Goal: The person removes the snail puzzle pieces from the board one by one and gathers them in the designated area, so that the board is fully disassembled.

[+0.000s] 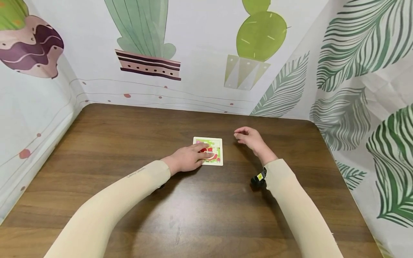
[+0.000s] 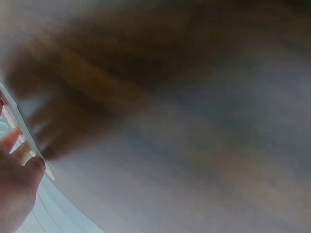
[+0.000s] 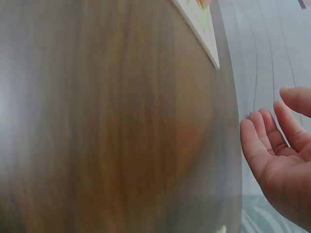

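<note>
A small square picture board (image 1: 218, 161) with a pale rim lies on the brown table. Its colourful print shows green, red and pink, and part of it is covered by fingers. My left hand (image 1: 188, 157) rests on the board with its fingers stretched across the picture; in the left wrist view that hand (image 2: 19, 184) appears at the board's edge. To the right of the board and apart from it, my right hand (image 1: 251, 139) hovers with loosely bent fingers and nothing in them. The right wrist view shows this hand (image 3: 282, 165) with the palm partly visible.
The wood-grain table (image 1: 206, 215) stretches around both arms. Behind it hangs a white cloth (image 1: 203, 82) printed with cacti and leaves, which also runs along the left and right sides. A black wrist device (image 1: 258, 180) sits under the right cuff.
</note>
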`<action>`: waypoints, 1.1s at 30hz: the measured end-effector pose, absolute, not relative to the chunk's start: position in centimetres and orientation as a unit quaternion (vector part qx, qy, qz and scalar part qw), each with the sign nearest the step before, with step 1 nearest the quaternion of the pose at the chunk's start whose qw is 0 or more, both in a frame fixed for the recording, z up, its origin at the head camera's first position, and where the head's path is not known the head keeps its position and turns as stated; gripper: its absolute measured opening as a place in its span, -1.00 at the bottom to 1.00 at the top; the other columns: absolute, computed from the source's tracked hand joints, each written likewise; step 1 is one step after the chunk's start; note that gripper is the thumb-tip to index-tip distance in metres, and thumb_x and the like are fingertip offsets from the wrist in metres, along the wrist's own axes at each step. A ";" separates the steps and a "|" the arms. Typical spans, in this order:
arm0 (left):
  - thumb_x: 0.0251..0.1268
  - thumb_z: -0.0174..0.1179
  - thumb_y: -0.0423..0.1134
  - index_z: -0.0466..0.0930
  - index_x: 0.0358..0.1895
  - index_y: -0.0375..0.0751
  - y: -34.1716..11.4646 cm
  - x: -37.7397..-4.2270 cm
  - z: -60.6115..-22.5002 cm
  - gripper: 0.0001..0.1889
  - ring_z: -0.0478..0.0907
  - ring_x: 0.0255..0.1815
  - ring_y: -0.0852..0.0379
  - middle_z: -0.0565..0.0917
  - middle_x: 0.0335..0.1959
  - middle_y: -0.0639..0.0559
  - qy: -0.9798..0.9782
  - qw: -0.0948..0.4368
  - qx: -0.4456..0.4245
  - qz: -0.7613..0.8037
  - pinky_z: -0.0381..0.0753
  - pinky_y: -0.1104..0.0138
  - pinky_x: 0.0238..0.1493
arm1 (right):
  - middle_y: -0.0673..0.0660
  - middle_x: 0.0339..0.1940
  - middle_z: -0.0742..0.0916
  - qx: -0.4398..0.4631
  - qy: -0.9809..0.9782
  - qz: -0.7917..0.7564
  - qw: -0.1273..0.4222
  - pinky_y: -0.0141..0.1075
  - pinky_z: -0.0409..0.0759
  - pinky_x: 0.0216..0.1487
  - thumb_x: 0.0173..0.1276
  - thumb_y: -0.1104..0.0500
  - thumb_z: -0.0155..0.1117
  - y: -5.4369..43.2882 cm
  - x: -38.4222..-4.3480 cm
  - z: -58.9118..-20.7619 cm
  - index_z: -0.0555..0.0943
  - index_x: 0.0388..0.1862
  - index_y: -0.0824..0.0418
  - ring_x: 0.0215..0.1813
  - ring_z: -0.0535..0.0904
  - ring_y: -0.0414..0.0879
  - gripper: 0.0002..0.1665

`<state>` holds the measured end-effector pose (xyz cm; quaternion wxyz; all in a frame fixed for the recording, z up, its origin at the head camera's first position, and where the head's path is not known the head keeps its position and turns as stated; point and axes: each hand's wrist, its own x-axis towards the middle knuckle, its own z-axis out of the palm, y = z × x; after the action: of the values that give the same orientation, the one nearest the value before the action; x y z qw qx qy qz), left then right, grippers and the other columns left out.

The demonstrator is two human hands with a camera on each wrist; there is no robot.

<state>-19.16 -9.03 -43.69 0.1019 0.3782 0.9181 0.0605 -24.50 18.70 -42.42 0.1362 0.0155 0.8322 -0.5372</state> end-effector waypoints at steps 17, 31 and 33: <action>0.52 0.13 -0.10 0.50 0.44 0.02 -9.1 -19.5 -44.4 -0.53 0.34 0.56 -0.14 0.40 0.49 -0.19 0.919 0.087 0.369 0.106 0.52 0.00 0.43 | 0.36 0.21 0.68 0.004 0.819 -0.558 0.134 -0.30 0.67 0.19 0.50 0.24 0.17 13.2 -23.3 -44.1 0.61 0.19 0.43 0.07 0.64 -0.04 -0.61; 0.47 0.17 -0.07 0.53 0.38 -0.05 -9.1 -19.1 -44.5 -0.53 0.45 0.35 -0.16 0.42 0.36 -0.26 0.928 0.059 0.350 0.113 0.65 0.02 0.23 | 0.32 0.09 0.71 -0.004 0.839 -0.526 0.141 -0.41 0.67 0.03 0.51 0.25 0.17 11.5 -23.4 -44.5 0.64 0.15 0.40 -0.06 0.60 -0.14 -0.66; 0.48 0.17 -0.04 0.54 0.39 -0.04 -9.1 -19.0 -44.3 -0.53 0.45 0.34 -0.16 0.43 0.35 -0.26 0.930 0.060 0.346 0.105 0.64 0.02 0.24 | 0.31 0.08 0.71 -0.002 0.842 -0.521 0.140 -0.39 0.67 0.04 0.51 0.25 0.17 11.4 -23.4 -44.4 0.65 0.14 0.39 -0.06 0.61 -0.13 -0.67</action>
<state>-19.02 -9.11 -44.33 0.0604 0.3458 0.9305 0.1049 -23.42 11.43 -44.45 0.1402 -0.0025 0.8422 -0.5206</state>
